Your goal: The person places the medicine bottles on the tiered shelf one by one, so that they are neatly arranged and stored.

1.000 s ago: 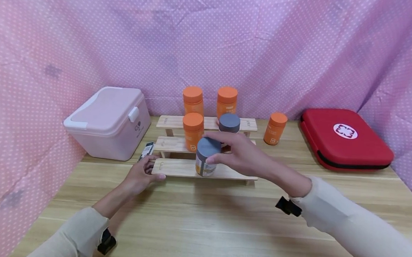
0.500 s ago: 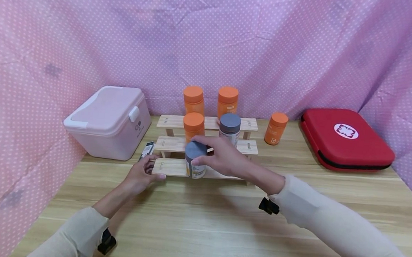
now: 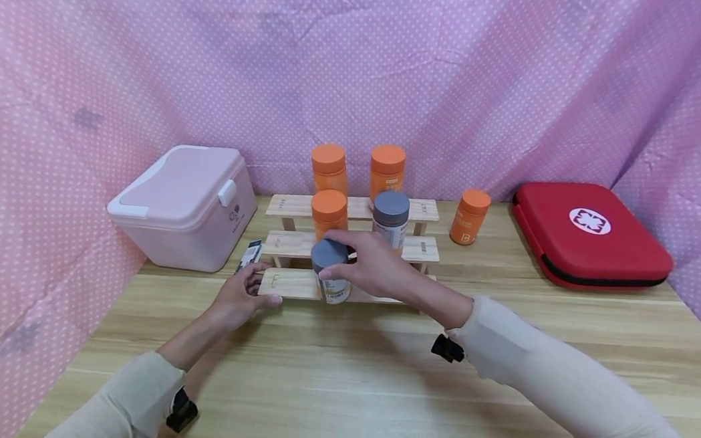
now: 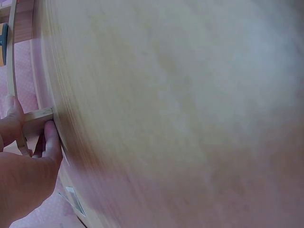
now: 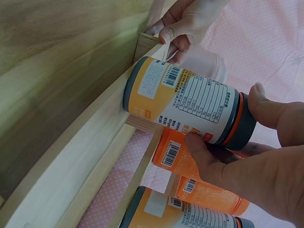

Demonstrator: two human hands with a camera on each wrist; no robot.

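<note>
My right hand (image 3: 378, 266) grips a pill bottle (image 3: 335, 290) with a dark grey lid, thumb on one side of the lid and fingers on the other. In the right wrist view the bottle (image 5: 183, 99) has a yellow and white label, and its base is right at the front board. My left hand (image 3: 238, 300) holds the left end of a three-tier wooden rack (image 3: 289, 283), thumb over the lowest board. In the left wrist view its fingers curl by the rack's leg (image 4: 39, 115). Behind the held bottle, an orange bottle (image 3: 330, 208) and another grey-lidded bottle (image 3: 391, 211) stand on the middle tier.
Two orange bottles, one at the left (image 3: 328, 167) and one at the right (image 3: 387, 167), stand on the top tier. Another orange bottle (image 3: 470, 218) is on the table, beside a red first-aid case (image 3: 590, 244). A pink lidded box (image 3: 183, 202) and a small packet (image 3: 250, 256) are at left.
My right hand has moved left with the grey-lidded bottle along the front tier, and the bottle now leans slightly. More of the grey-lidded bottle behind shows. My left hand stays put.
</note>
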